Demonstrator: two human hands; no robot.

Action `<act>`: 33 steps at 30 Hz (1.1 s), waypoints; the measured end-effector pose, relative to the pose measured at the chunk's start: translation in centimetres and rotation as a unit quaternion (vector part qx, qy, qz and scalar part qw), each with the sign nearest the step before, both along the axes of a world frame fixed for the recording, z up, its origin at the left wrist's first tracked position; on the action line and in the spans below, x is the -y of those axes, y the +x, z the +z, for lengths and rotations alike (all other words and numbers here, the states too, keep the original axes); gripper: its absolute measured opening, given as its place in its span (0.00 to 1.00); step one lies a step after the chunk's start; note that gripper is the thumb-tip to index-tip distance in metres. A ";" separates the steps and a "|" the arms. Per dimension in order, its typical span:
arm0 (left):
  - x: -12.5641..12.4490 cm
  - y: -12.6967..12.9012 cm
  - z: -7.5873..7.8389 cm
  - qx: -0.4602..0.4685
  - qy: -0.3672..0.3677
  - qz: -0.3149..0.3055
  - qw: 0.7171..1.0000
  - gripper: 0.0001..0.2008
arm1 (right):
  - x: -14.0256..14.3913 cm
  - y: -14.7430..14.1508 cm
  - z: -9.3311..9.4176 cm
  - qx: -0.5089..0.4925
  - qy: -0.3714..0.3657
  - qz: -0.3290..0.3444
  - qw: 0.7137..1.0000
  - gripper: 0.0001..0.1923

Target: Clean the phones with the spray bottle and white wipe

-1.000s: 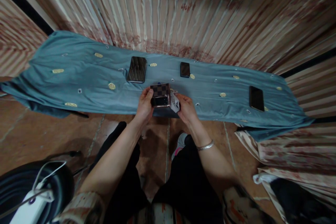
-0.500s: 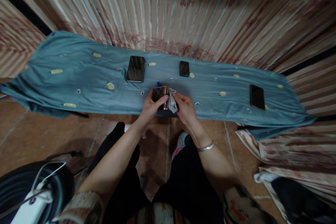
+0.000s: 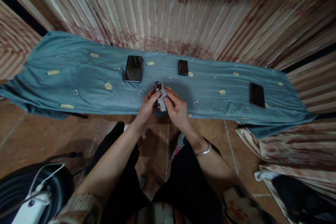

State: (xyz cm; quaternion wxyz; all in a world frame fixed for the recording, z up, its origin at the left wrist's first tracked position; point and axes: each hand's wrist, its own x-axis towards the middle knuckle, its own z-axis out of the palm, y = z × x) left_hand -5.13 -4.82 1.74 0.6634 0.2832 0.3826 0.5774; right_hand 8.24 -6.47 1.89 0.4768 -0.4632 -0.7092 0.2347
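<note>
The left hand [image 3: 147, 106] grips a small folding phone [image 3: 158, 94], seen here edge-on, with the fingers curled around its left side and the thumb pressed on top. The right hand [image 3: 176, 106] pinches a crumpled white cloth [image 3: 162, 98] between thumb and fingers and holds it against the right side of the phone, so both hands meet around it just above the near edge of the table [image 3: 78, 87]. A blue cloth with small yellow and white patterns covers the table from end to end. A large dark phone [image 3: 133, 68] lies flat on it just beyond the hands and a little to the left, and a smaller dark phone [image 3: 183, 67] lies beyond them a little to the right. A third dark phone [image 3: 256, 95] lies well apart near the right end. A silver bangle [image 3: 201, 152] circles the right wrist. The person's black trousers [image 3: 189, 182] fill the lower middle above a brown tiled floor [image 3: 39, 136]. A striped curtain [image 3: 168, 10] hangs behind the table. At the lower left sits a round black object with a white device [image 3: 28, 210] and cable on it.
</note>
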 end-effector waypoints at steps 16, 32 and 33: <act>0.7 0.4 2.0 0.123 -0.089 -0.024 0.988 0.10 | -0.7 -0.3 -1.2 0.082 0.021 0.009 0.996 0.28; 1.0 0.5 1.2 0.123 -0.066 -0.076 0.987 0.09 | -0.9 0.1 0.8 0.077 0.096 -0.001 0.992 0.25; 1.0 0.6 1.2 0.121 -0.064 -0.081 0.987 0.09 | -0.9 0.3 1.0 0.084 0.093 -0.001 0.992 0.25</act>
